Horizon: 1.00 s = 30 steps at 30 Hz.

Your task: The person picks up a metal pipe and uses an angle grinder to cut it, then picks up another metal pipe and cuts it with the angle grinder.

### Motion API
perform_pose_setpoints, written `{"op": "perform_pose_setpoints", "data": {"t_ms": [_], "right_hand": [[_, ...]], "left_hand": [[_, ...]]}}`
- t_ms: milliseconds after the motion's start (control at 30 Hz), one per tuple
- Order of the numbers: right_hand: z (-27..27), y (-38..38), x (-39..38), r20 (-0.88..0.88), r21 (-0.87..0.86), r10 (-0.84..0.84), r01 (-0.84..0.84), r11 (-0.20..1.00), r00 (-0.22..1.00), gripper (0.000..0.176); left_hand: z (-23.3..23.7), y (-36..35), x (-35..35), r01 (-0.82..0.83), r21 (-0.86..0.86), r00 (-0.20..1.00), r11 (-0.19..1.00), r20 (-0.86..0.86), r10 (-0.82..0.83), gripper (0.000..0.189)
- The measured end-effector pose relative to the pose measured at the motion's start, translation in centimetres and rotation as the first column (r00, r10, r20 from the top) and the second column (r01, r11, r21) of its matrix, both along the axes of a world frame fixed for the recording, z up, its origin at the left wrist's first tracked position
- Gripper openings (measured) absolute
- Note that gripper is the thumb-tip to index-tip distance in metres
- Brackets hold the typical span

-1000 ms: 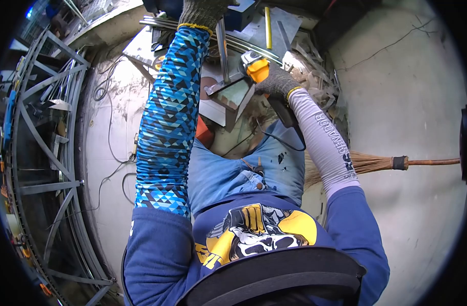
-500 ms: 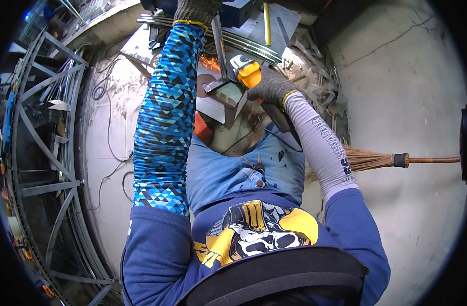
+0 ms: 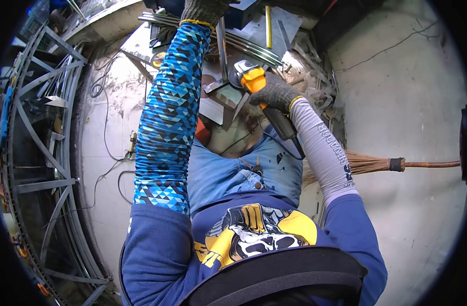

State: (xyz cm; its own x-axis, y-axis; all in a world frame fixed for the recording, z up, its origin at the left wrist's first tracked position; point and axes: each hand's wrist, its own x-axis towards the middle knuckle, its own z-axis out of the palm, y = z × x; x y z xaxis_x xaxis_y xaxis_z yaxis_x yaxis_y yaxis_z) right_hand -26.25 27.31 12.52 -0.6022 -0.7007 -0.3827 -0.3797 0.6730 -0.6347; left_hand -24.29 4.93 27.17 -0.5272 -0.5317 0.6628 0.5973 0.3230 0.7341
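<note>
My left hand (image 3: pixel 205 11), in a dark knit glove, is at the top edge, which cuts it off. Its fingers are hidden, so its grip cannot be seen. Just below it a metal bar (image 3: pixel 222 51) runs down to a flat foot piece. My right hand (image 3: pixel 278 93), also gloved, is closed around a yellow and black angle grinder (image 3: pixel 253 79). The grinder's head and disc are close to the right of the bar, with a small gap visible. Beneath the bar lie metal pieces and a pale flat sheet (image 3: pixel 211 110).
Long metal profiles (image 3: pixel 254 47) and a yellow tube (image 3: pixel 268 26) lie at the top. Scraps (image 3: pixel 310 76) are piled at the right. A broom (image 3: pixel 371 161) lies beside my right arm. A metal rack (image 3: pixel 45 185) stands at the left, near cables (image 3: pixel 107 122) on the floor.
The orange sparks by the bar are gone. The grinder and my right hand have shifted slightly right and down. My left hand has moved slightly right and up.
</note>
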Motion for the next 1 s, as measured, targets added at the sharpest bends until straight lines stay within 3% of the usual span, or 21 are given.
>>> {"op": "perform_pose_setpoints", "data": {"t_ms": [100,167,233,333,400,433,500,533,700,767,800,867,967,1000], "right_hand": [[-0.6,0.1,0.0,0.025,0.014,-0.029,0.029,0.999,0.999,0.083],[0.6,0.1,0.7,-0.131,0.02,0.026,-0.023,1.0,0.991,0.086],[-0.2,-0.3,0.4,-0.175,0.084,0.021,-0.007,0.996,0.984,0.088],[0.2,-1.1,0.5,-0.232,0.162,0.04,-0.002,0.987,0.972,0.092],[0.3,-1.3,0.8,-0.305,0.151,0.034,0.013,0.988,0.952,0.086],[0.3,-1.2,0.8,-0.307,0.152,0.038,0.009,0.988,0.951,0.086],[0.2,-0.8,0.5,-0.079,0.021,-0.048,0.049,0.999,0.996,0.076],[0.1,-0.6,0.5,-0.067,-0.025,-0.048,0.047,0.999,0.997,0.069],[-0.2,-0.5,0.2,-0.057,0.003,-0.009,0.009,1.0,0.998,0.075],[-0.1,-0.8,0.8,-0.264,0.072,-0.017,0.037,0.997,0.964,0.082],[0.2,-1.1,0.9,-0.265,0.069,-0.014,0.033,0.997,0.964,0.082],[1.0,-1.9,0.9,-0.292,0.228,0.081,-0.013,0.974,0.953,0.086],[0.1,-2.2,0.9,-0.381,0.23,0.077,0.014,0.973,0.921,0.084],[0.7,-2.3,1.2,-0.364,0.194,0.064,0.008,0.981,0.929,0.076]], "left_hand": [[0.5,1.0,1.2,-0.094,0.04,0.986,0.995,0.142,0.087,0.057],[0.4,0.8,1.1,-0.092,0.035,0.987,0.995,0.136,0.087,0.056],[0.0,0.5,0.5,-0.089,0.027,0.988,0.996,0.128,0.085,0.055],[-0.4,-0.1,-0.5,0.002,0.042,0.997,0.999,0.071,-0.005,0.053],[-0.3,0.3,-1.1,0.051,0.107,0.995,0.993,-0.095,-0.041,0.052],[-0.3,0.2,-0.8,0.047,0.108,0.995,0.993,-0.097,-0.037,0.052],[-0.3,0.3,-0.1,0.055,0.065,0.998,0.996,0.009,-0.056,0.051],[-0.1,0.4,0.2,0.057,0.067,0.998,0.996,0.007,-0.057,0.051],[0.3,1.0,1.0,0.052,0.141,0.992,0.989,0.11,-0.067,0.052],[0.0,1.0,0.8,0.031,0.101,0.996,0.994,0.074,-0.039,0.052],[-0.1,1.0,0.7,0.01,0.059,0.999,0.998,0.039,-0.013,0.052],[-0.2,1.0,0.4,0.0,0.056,0.999,0.998,0.032,-0.002,0.053],[0.6,2.0,1.2,0.009,0.034,0.999,0.999,-0.044,-0.007,0.054],[0.7,2.0,1.7,0.013,0.058,0.998,0.998,0.064,-0.017,0.054]]}}
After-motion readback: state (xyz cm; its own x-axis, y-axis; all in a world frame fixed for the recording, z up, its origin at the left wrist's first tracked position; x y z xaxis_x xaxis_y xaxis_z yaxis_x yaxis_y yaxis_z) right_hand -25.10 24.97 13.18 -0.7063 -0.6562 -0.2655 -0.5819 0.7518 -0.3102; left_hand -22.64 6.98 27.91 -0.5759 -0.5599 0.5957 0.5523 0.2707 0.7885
